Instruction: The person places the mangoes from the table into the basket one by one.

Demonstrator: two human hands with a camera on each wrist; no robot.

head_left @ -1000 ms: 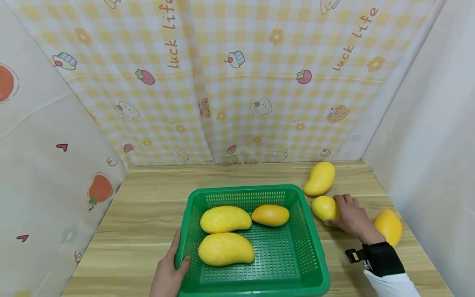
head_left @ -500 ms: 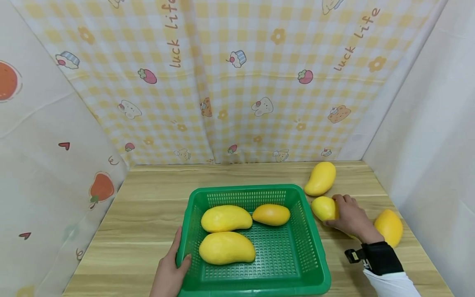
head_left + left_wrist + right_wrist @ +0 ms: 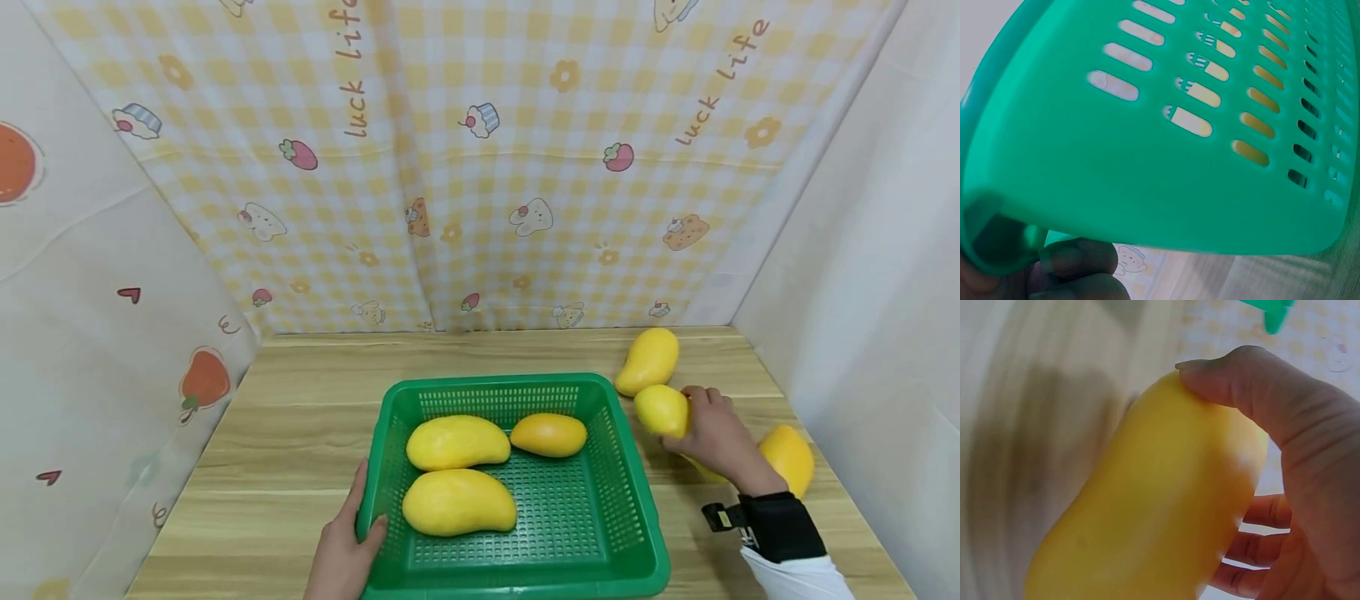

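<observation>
My right hand (image 3: 716, 435) grips a yellow mango (image 3: 660, 410) just right of the green plastic basket (image 3: 652, 533). In the right wrist view, the thumb lies over one end of this mango (image 3: 1154, 481) and the other fingers curl behind it. My left hand (image 3: 343, 542) holds the basket's left side, thumb over the rim; the left wrist view has its fingers (image 3: 1082, 257) curled under the rim. Inside the basket lie two large yellow mangoes, one at the back left (image 3: 456, 442) and one in front of it (image 3: 459, 502), beside a smaller orange-yellow mango (image 3: 548, 435).
On the wooden table (image 3: 300, 400), one mango (image 3: 648, 360) lies behind the right hand. Another mango (image 3: 787, 458) sits to its right, partly behind the wrist. A checked cloth (image 3: 480, 208) hangs at the back, and a white cloth (image 3: 862, 292) closes the right side.
The right hand has raised the mango slightly off the table, and it now overlaps the mango behind. My left hand and the basket stay where they were.
</observation>
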